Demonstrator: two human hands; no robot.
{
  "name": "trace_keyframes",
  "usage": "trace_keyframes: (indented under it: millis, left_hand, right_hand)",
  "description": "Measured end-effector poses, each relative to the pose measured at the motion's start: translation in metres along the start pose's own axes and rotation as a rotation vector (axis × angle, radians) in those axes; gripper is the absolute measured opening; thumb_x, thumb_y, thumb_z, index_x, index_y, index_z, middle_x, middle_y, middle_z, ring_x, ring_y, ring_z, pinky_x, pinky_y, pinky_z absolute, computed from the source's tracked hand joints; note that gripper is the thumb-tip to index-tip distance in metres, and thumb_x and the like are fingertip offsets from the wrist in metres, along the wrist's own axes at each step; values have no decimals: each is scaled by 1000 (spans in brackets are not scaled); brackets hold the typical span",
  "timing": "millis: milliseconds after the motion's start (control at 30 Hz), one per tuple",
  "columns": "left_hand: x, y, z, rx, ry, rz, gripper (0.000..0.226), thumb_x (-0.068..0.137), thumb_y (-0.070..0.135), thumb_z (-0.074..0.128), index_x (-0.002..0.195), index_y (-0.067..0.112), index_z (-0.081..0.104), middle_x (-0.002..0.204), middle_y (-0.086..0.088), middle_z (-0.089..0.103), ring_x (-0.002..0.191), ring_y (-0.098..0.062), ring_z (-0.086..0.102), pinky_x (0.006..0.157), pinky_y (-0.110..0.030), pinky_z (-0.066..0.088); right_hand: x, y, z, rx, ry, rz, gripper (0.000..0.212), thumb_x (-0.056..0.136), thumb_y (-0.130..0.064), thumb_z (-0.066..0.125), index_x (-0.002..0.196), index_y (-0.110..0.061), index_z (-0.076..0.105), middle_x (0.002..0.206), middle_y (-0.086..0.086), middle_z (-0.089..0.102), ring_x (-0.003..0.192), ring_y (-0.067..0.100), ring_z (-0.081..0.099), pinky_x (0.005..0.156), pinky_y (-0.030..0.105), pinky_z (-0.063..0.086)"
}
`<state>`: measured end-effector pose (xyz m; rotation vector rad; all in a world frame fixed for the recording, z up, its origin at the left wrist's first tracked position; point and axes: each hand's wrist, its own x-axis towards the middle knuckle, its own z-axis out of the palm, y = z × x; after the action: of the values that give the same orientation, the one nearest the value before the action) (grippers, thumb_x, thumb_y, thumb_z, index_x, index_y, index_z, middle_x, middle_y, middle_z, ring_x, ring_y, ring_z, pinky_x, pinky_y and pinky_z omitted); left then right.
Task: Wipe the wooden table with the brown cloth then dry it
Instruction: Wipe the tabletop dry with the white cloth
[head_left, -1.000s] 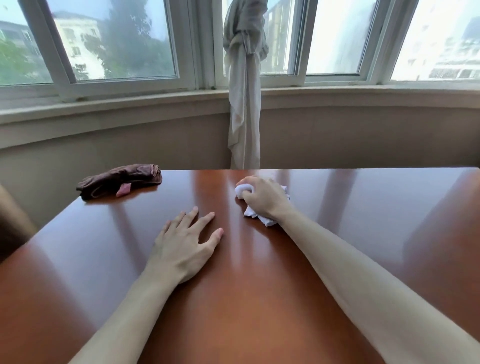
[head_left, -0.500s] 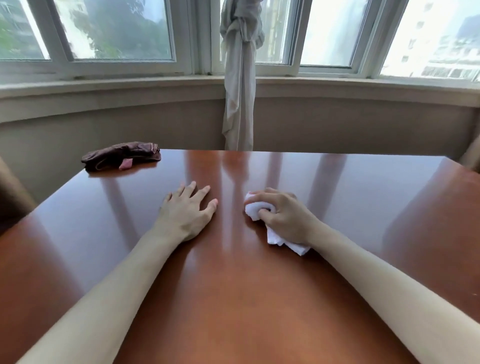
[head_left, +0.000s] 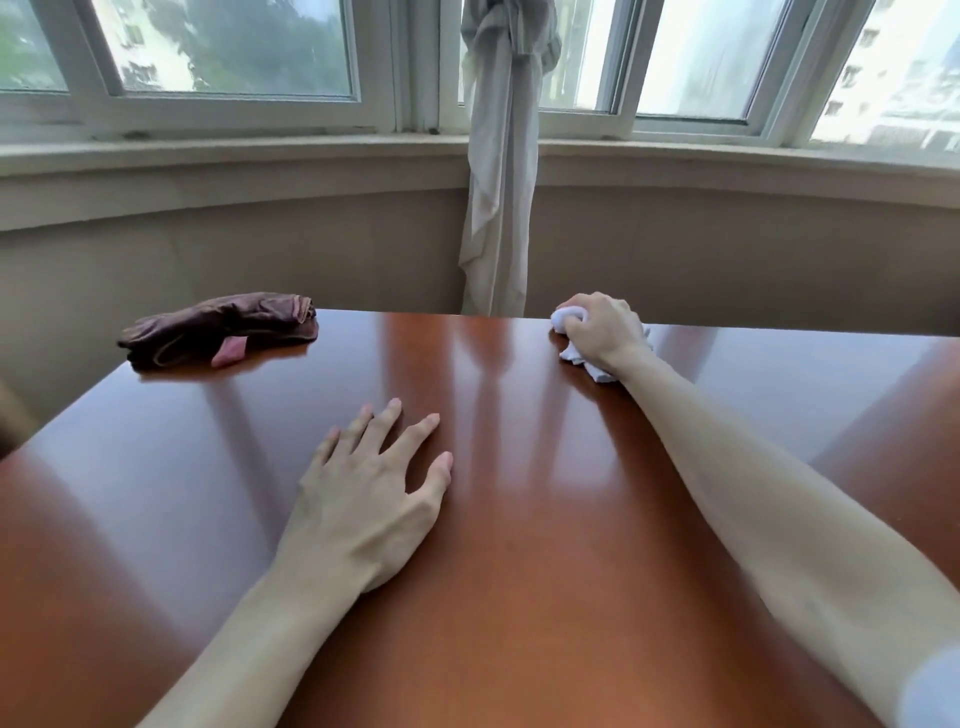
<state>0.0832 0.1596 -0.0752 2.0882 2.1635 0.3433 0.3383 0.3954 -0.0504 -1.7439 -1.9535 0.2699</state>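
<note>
The glossy wooden table (head_left: 519, 597) fills the lower view. A crumpled brown cloth (head_left: 218, 330) with a pink tag lies at the table's far left corner, touched by neither hand. My right hand (head_left: 605, 330) grips a bunched white cloth (head_left: 592, 364) and presses it on the table at its far edge. My left hand (head_left: 371, 499) lies flat on the table near the middle, fingers spread, holding nothing.
A tied pale curtain (head_left: 501, 171) hangs behind the table's far edge. A curved window sill (head_left: 260, 156) and low wall run along the back, with windows above. A dark object (head_left: 10, 421) shows at the left border.
My right hand has slid the white cloth away from me, from beside the left hand to the table's far edge. The left hand stays flat in place.
</note>
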Motion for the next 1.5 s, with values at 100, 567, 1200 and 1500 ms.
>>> trace_keyframes:
  millis: [100, 567, 1200, 1500]
  left_hand:
    - [8, 0, -2, -20, 9, -4, 59, 98, 65, 24, 155, 49, 22, 167, 10, 14, 154, -14, 8, 125, -41, 8]
    - [-3, 1, -7, 41, -33, 21, 62, 99, 62, 22, 157, 42, 25, 167, 0, 20, 153, -24, 17, 124, -46, 13]
    - [-5, 2, -5, 14, -4, 14, 77, 81, 76, 7, 152, 52, 23, 165, 15, 16, 153, -10, 11, 125, -36, 11]
    - [-4, 7, -8, 30, -46, 25, 62, 98, 67, 25, 156, 44, 24, 166, 4, 19, 152, -21, 17, 124, -43, 14]
  right_hand:
    - [-50, -9, -8, 27, -3, -58, 25, 78, -36, 45, 76, -38, 70, 106, -12, 69, 105, 18, 59, 91, 36, 47]
    - [-298, -33, -57, 78, -48, -216, 24, 90, -33, 48, 107, -39, 65, 125, -24, 59, 117, 0, 53, 88, 25, 38]
    - [-1, 9, -7, -17, -13, 0, 27, 83, -29, 48, 94, -35, 72, 97, -9, 69, 99, 24, 60, 77, 35, 44]
    - [-171, -4, -45, 48, -60, -93, 24, 89, -29, 46, 89, -36, 69, 114, -18, 65, 106, 12, 60, 85, 32, 39]
